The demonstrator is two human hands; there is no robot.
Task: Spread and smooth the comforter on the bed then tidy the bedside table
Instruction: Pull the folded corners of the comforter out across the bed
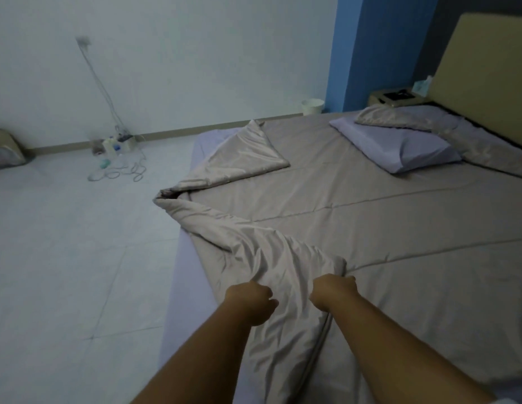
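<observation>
Fingers of the left hand (251,301) and right hand (334,291) curl shut on a bunched near edge of the taupe comforter (370,217), which lies across the bed (184,287). Beyond the fingers most of it is flat, but the left side is rolled and a far corner is folded back, exposing lavender sheet. Smoothing appears partly done. The bedside desk (379,99), far right beyond the pillow (399,147), looks untouched, with dark items on top.

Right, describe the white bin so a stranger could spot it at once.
Start at the blue wall panel behind the bed. At its foot, left of the bedside table, the white bin stands on the floor. It is the only round, open-topped container there.
</observation>
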